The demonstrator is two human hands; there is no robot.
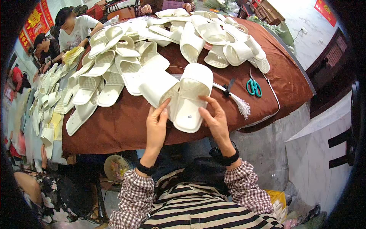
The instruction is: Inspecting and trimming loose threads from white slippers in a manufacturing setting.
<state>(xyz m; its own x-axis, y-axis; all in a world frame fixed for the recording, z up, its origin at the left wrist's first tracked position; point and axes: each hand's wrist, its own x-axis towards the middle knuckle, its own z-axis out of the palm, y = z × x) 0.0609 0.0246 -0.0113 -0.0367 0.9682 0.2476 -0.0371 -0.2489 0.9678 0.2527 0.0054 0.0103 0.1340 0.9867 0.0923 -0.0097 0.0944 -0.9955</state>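
A pair of white slippers (190, 97) is held together at the near edge of a table covered in brown cloth (122, 126). My left hand (157, 124) grips the pair from the left, thumb and fingers on the inner slipper's side. My right hand (215, 118) holds the right edge of the outer slipper, fingers spread along its sole. Both wrists wear dark bands. A bundle of white plastic tag pins (238, 103) lies just right of the slippers.
Many white slippers (126, 61) are heaped across the table's middle and back. Teal-handled scissors (253, 87) lie at the right. Other people (72, 28) sit at the far left beside more slippers (49, 99). A stone wall (320, 160) stands at the right.
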